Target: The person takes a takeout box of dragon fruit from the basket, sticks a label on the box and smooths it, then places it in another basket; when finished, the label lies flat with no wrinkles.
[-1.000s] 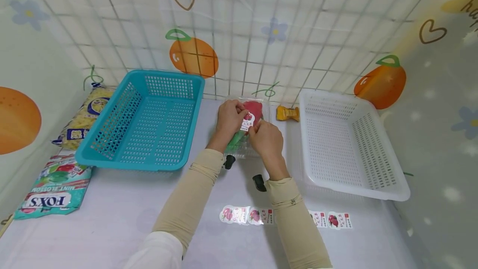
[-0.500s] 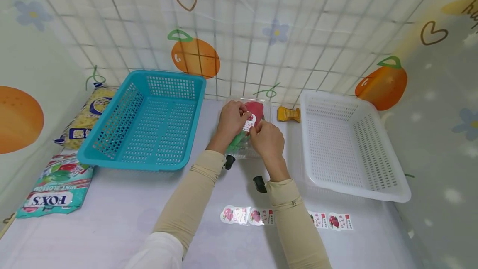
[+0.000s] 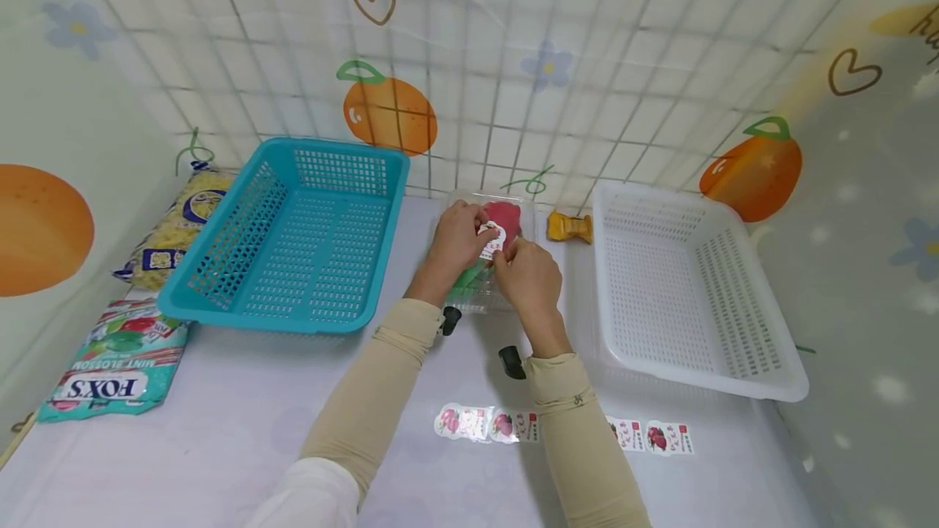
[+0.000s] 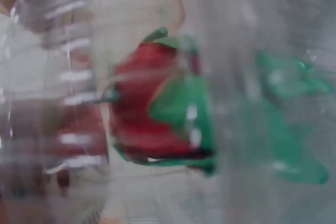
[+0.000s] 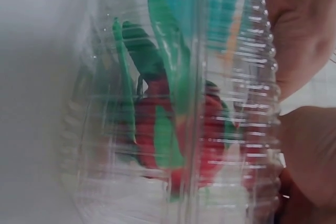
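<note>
A clear plastic clamshell box (image 3: pixel 480 301) stands at the back middle of the table. Inside lies a red dragon fruit (image 3: pixel 506 215) with green leaf-like scales; both wrist views show the fruit (image 4: pixel 139 95) (image 5: pixel 210 121) through the ribbed plastic. On top of the lid is a white sticker (image 3: pixel 491 246) with a dragon fruit picture. My left hand (image 3: pixel 456 239) holds the sticker's upper part, its thumb lying over the print. At the sticker's lower right edge, my right hand (image 3: pixel 530 274) pinches with thumb and forefinger.
A teal basket (image 3: pixel 282 320) stands left of the box, a white basket (image 3: pixel 704 381) on the right. Beside the latter lies a small yellow packet (image 3: pixel 569 226). Several stickers (image 3: pixel 513 425) line the front. Far left are a Fox's candy bag (image 3: pixel 117 361) and a yellow pasta-like bag (image 3: pixel 172 226).
The left thumb has slid slightly further over the sticker. Both hands otherwise stay at the lid, and the head view has shifted a little.
</note>
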Demonstrator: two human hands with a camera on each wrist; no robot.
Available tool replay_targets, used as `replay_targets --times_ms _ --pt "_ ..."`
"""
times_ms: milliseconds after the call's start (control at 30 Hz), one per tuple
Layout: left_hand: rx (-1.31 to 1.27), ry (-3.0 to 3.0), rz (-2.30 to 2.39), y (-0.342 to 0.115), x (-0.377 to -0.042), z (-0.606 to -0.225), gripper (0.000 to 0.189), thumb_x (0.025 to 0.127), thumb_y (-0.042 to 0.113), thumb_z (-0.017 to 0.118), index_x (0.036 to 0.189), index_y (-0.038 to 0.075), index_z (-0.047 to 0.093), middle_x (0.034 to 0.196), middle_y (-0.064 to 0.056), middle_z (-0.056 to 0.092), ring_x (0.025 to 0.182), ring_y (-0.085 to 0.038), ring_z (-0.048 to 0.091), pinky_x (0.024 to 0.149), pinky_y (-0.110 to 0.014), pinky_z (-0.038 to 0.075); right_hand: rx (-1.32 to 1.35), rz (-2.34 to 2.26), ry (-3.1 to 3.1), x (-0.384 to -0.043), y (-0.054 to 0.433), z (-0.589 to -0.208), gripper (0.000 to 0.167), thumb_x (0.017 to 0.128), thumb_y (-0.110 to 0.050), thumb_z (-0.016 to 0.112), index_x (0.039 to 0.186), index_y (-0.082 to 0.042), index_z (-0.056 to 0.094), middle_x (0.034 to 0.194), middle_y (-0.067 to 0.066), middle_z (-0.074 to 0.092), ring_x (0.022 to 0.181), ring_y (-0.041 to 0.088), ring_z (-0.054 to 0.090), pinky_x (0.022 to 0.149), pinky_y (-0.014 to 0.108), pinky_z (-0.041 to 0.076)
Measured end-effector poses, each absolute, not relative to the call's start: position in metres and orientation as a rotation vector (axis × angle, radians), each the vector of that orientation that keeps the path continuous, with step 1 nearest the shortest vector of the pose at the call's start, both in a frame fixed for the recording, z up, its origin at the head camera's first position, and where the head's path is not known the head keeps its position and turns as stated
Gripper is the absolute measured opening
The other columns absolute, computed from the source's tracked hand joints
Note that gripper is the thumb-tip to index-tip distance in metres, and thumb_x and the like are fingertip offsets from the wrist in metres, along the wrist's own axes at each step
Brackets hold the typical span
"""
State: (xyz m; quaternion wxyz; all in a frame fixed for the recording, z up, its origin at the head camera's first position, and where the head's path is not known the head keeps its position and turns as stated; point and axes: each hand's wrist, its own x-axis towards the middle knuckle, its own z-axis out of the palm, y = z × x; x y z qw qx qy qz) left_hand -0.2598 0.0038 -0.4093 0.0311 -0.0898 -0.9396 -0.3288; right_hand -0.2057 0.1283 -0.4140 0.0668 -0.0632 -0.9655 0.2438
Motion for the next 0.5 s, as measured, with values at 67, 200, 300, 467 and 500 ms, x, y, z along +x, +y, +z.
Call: replay_targets --times_ms 67,200,300,467,500 --pt "-0.261 -2.901 -1.022 0.004 -0.258 -0.409 0.032 0.094 0.029 0.074 0.113 0.003 0.070 0.104 -0.013 0.061 0.097 -0.025 0.057 0.085 -0.034 0.053 -0.189 0.741 -2.907 -0.205 0.128 -0.414 0.029 0.097 -0.033 0.063 0.077 -0.013 0.066 0.077 0.008 0.069 0.073 0.029 0.065 0.058 0.039 0.048" --pt "-0.231 -2.909 -1.026 0.004 -0.253 -0.409 0.033 0.095 0.028 0.073 0.118 0.003 0.071 0.107 -0.013 0.061 0.100 -0.025 0.057 0.085 -0.034 0.055 -0.168 0.757 -2.873 -0.203 0.128 -0.417 0.028 0.096 -0.033 0.066 0.077 -0.013 0.065 0.076 0.007 0.068 0.072 0.028 0.063 0.058 0.037 0.045" --pt "-0.222 -2.887 -1.041 0.002 -0.249 -0.410 0.036 0.096 0.027 0.072 0.122 0.004 0.070 0.110 -0.013 0.062 0.103 -0.026 0.058 0.087 -0.034 0.056 -0.138 0.797 -2.811 -0.201 0.130 -0.421 0.026 0.095 -0.032 0.069 0.078 -0.012 0.066 0.077 0.006 0.067 0.072 0.026 0.062 0.059 0.036 0.044" --pt "-0.279 -2.793 -1.074 -0.004 -0.238 -0.408 0.041 0.096 0.028 0.072 0.130 0.005 0.068 0.115 -0.014 0.064 0.107 -0.028 0.060 0.089 -0.037 0.057 -0.083 0.959 -2.628 -0.200 0.137 -0.429 0.019 0.092 -0.026 0.074 0.085 -0.009 0.072 0.081 0.009 0.068 0.078 0.027 0.062 0.069 0.040 0.046" --pt "-0.301 -2.774 -1.081 -0.007 -0.235 -0.405 0.042 0.096 0.028 0.072 0.132 0.006 0.068 0.117 -0.014 0.065 0.107 -0.028 0.061 0.089 -0.037 0.057 -0.078 0.993 -2.588 -0.200 0.139 -0.430 0.017 0.092 -0.025 0.075 0.087 -0.008 0.073 0.083 0.010 0.069 0.080 0.028 0.063 0.072 0.040 0.047"
